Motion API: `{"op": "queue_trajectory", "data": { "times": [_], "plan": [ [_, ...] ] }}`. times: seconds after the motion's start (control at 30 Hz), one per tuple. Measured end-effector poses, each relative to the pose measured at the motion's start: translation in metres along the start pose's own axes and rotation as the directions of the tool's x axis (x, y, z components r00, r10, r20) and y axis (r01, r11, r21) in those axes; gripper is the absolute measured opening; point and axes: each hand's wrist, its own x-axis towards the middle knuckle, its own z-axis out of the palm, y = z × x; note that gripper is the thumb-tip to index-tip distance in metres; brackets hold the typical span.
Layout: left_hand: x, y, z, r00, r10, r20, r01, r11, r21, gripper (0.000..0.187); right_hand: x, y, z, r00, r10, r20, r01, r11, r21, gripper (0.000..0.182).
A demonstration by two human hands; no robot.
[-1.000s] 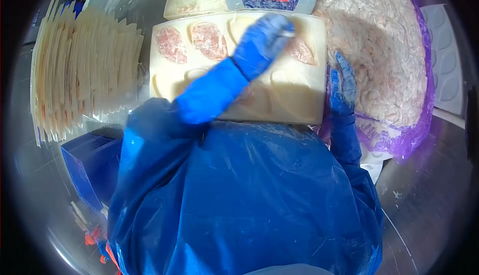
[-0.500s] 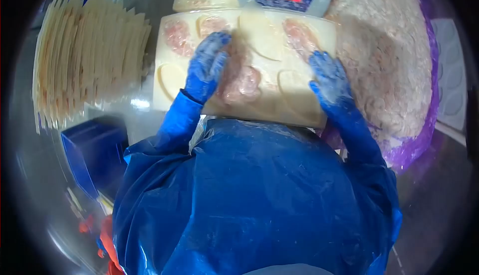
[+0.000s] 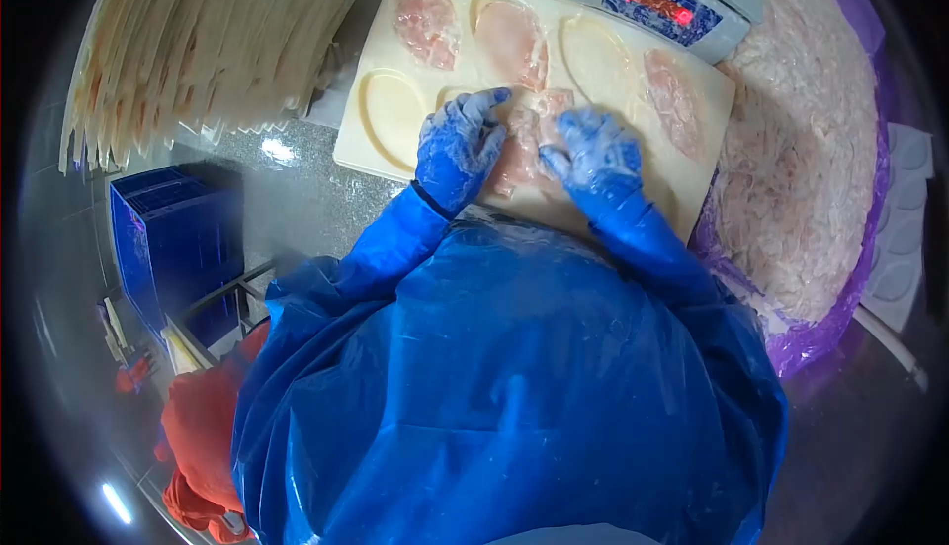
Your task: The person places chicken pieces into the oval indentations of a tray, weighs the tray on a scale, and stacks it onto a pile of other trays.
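A pale board with oval hollows lies in front of me. Loose pieces of raw pink meat rest on its near middle part, between my hands. My left hand, in a wet blue glove, is at the left side of this meat with its fingers bent and apart. From the right, my right hand touches the meat with spread fingers. Other hollows hold flat meat portions: one at the far left, one beside it, one at the right. An oval hollow at the left shows bare.
A grey scale with a lit red display stands behind the board. To the right, a big heap of raw meat lies on purple plastic. Stacked pale boards stand at the left, above a blue bin. Someone's red clothing shows lower left.
The view has turned, so the board appears tilted. My right hand has left the right-hand portion and come to the middle meat. My left hand has moved nearer on the board, beside that meat.
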Motion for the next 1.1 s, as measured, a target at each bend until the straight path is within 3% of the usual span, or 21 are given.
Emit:
{"op": "queue_trajectory", "data": {
  "times": [0.03, 0.07, 0.1, 0.17, 0.23, 0.27, 0.33, 0.4, 0.47, 0.5, 0.53, 0.57, 0.67, 0.73, 0.8, 0.83, 0.93, 0.97, 1.0, 1.07, 1.1],
  "plan": [
    [0.003, 0.006, -0.001, 0.994, 0.105, -0.026, -0.099, 0.98, 0.173, 0.042, 0.0, -0.006, 0.008, 0.995, -0.045, 0.088, 0.068, 0.958, -0.278, 0.032],
    [0.003, 0.01, -0.001, 0.978, 0.206, -0.03, -0.183, 0.922, 0.341, 0.043, -0.002, -0.004, 0.006, 0.995, -0.048, 0.09, 0.071, 0.958, -0.277, 0.032],
    [0.008, 0.014, 0.001, 0.921, 0.389, -0.003, -0.366, 0.869, 0.332, 0.042, -0.005, 0.004, 0.001, 0.995, -0.061, 0.081, 0.07, 0.99, -0.125, 0.03],
    [0.026, 0.008, 0.014, 0.873, 0.479, 0.087, -0.482, 0.827, 0.289, 0.043, -0.006, 0.01, -0.013, 0.995, -0.068, 0.074, 0.067, 0.998, 0.02, 0.028],
    [0.046, 0.005, 0.022, 0.731, 0.661, 0.171, -0.682, 0.698, 0.219, 0.037, -0.002, 0.009, -0.032, 0.932, 0.167, 0.321, -0.322, 0.786, 0.528, 0.019],
    [0.047, 0.004, 0.023, 0.725, 0.668, 0.168, -0.688, 0.693, 0.214, 0.037, -0.004, 0.014, -0.033, 0.933, 0.172, 0.316, -0.323, 0.79, 0.522, 0.019],
    [0.049, 0.011, 0.018, 0.877, 0.309, 0.367, -0.145, 0.901, -0.41, 0.025, -0.007, 0.027, -0.033, 0.953, 0.212, 0.216, -0.295, 0.486, 0.823, 0.018],
    [0.055, 0.021, 0.013, 0.878, 0.311, 0.363, -0.086, 0.85, -0.52, 0.021, 0.006, 0.039, -0.033, 0.965, 0.205, 0.166, -0.249, 0.505, 0.826, 0.015],
    [0.061, 0.035, 0.011, 0.955, 0.294, 0.028, -0.28, 0.932, -0.232, 0.023, 0.029, 0.042, -0.043, 0.988, 0.093, -0.125, -0.002, 0.81, 0.586, 0.023],
    [0.062, 0.041, 0.006, 0.895, 0.443, -0.047, -0.446, 0.89, -0.098, 0.031, 0.043, 0.053, -0.045, 0.986, 0.104, -0.133, -0.007, 0.811, 0.584, 0.023],
    [0.058, 0.046, 0.009, 0.892, 0.452, -0.036, -0.453, 0.886, -0.102, 0.031, 0.057, 0.069, -0.047, 0.952, -0.116, -0.282, 0.156, 0.98, 0.124, 0.028],
    [0.05, 0.051, 0.014, 0.853, 0.522, 0.022, -0.514, 0.845, -0.149, 0.037, 0.063, 0.079, -0.051, 0.88, -0.372, -0.295, 0.25, 0.892, -0.378, 0.033],
    [0.042, 0.041, 0.017, 0.782, 0.594, 0.19, -0.544, 0.798, -0.259, 0.054, 0.064, 0.088, -0.063, 0.906, -0.179, -0.384, 0.051, 0.946, -0.32, 0.038],
    [0.059, 0.031, 0.015, 0.698, 0.696, 0.169, -0.695, 0.715, -0.072, 0.049, 0.056, 0.095, -0.041, 0.908, -0.122, -0.4, 0.041, 0.978, -0.206, 0.028],
    [0.091, 0.03, 0.028, 0.7, 0.713, 0.029, -0.71, 0.692, 0.128, 0.042, 0.046, 0.082, -0.008, 0.927, 0.069, -0.369, 0.079, 0.925, 0.371, 0.02],
    [0.118, 0.014, 0.042, 0.686, 0.715, 0.132, -0.726, 0.66, 0.192, 0.039, 0.043, 0.082, -0.001, 0.98, -0.179, -0.082, 0.137, 0.919, -0.37, 0.014],
    [0.144, -0.001, 0.036, 0.698, 0.643, 0.315, -0.712, 0.578, 0.398, 0.035, 0.043, 0.072, -0.02, 0.882, -0.327, -0.34, 0.2, 0.912, -0.36, 0.016],
    [0.148, -0.001, 0.03, 0.728, 0.562, 0.393, -0.68, 0.514, 0.523, 0.033, 0.04, 0.087, -0.007, 0.929, 0.061, -0.364, -0.02, 0.993, 0.115, 0.017],
    [0.15, 0.002, 0.029, 0.725, 0.56, 0.4, -0.683, 0.513, 0.519, 0.033, 0.042, 0.086, -0.009, 0.929, 0.069, -0.364, -0.028, 0.993, 0.118, 0.017],
    [0.156, 0.006, 0.028, 0.607, 0.738, 0.295, -0.779, 0.478, 0.406, 0.036, 0.048, 0.085, -0.017, 0.91, -0.222, -0.35, 0.159, 0.967, -0.2, 0.02],
    [0.165, 0.005, 0.035, 0.525, 0.812, 0.254, -0.83, 0.424, 0.363, 0.037, 0.051, 0.079, -0.01, 0.913, -0.219, -0.344, 0.181, 0.973, -0.14, 0.022]
  ]
}}
